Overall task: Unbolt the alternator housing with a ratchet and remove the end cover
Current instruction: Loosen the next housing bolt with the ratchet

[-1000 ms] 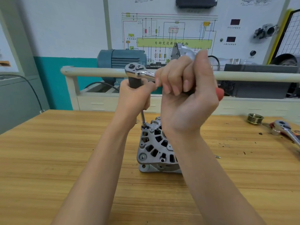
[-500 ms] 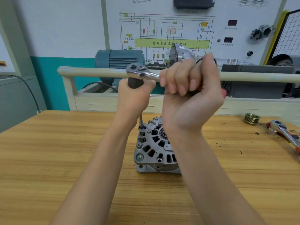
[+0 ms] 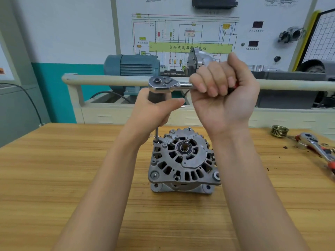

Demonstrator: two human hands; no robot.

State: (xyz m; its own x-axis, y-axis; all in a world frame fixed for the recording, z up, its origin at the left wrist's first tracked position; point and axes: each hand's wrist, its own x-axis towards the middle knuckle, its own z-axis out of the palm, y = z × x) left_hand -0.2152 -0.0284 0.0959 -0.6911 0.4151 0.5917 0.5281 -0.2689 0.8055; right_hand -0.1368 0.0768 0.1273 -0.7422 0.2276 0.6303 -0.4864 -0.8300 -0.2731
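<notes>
While the desk [image 3: 54, 169] is carrying the alternator [image 3: 183, 160] at its centre, the right hand [image 3: 223, 95] is gripping the ratchet [image 3: 166, 84] handle, and the left hand [image 3: 155, 109] is wrapping its extension [image 3: 157, 132], seated on a top-left housing bolt.

ratchet [image 3: 164, 84] handle inside right hand [image 3: 223, 98]; second ratchet [image 3: 316, 145] cut by right edge

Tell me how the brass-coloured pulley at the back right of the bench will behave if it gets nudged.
The pulley appears to rest on a flat face, so a light nudge would probably slide it rather than roll it. Tipped onto its grooved rim, it could well roll across the smooth bench. It looks like solid metal, so likely heavy for its size, stiff and not fragile.
</notes>
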